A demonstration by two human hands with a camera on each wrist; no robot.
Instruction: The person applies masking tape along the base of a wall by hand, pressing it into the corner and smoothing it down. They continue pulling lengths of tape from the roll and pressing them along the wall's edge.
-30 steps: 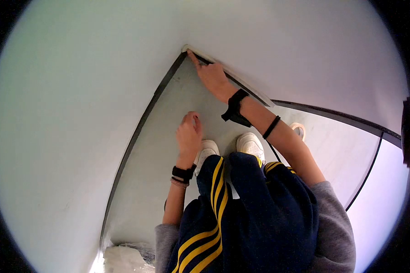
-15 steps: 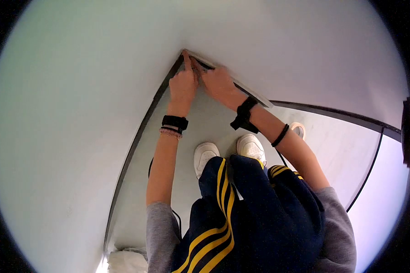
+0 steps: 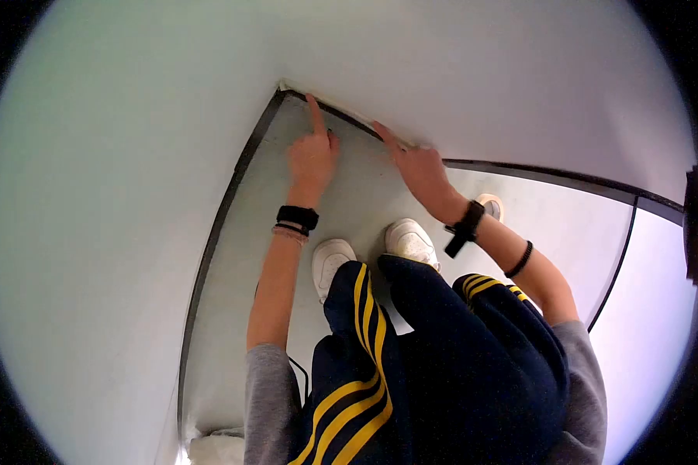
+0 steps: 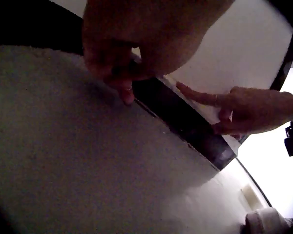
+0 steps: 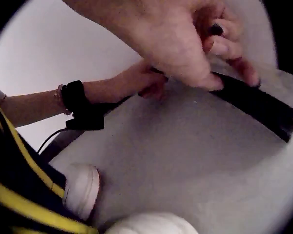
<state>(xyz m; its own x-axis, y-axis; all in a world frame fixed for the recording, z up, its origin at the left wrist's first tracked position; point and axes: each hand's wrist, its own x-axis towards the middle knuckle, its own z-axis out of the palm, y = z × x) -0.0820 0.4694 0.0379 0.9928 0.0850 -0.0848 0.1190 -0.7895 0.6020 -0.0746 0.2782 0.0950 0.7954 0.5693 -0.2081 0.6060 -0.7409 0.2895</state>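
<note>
A pale strip (image 3: 341,110) runs along the top of the dark baseboard (image 3: 354,122) on the right-hand wall. My left hand (image 3: 312,159) points with its index finger straight, the tip at the strip just right of the corner, other fingers curled. My right hand (image 3: 424,174) touches the strip farther right with an extended index finger. In the left wrist view, the right hand (image 4: 254,109) has its fingertip on the pale edge above the dark baseboard (image 4: 173,109). Fingers of my right hand (image 5: 180,44) lie near the dark baseboard (image 5: 263,109) in the right wrist view.
Two walls meet at the corner above the grey floor (image 3: 248,256). White shoes (image 3: 411,242) stand below the hands. A roll of tape (image 3: 490,206) lies on the floor beyond the right wrist. A pale bag-like item (image 3: 217,449) sits at the lower left.
My left hand has risen from near the shoes to the corner, its index finger now straight. My right hand has slid from the corner to the right along the strip.
</note>
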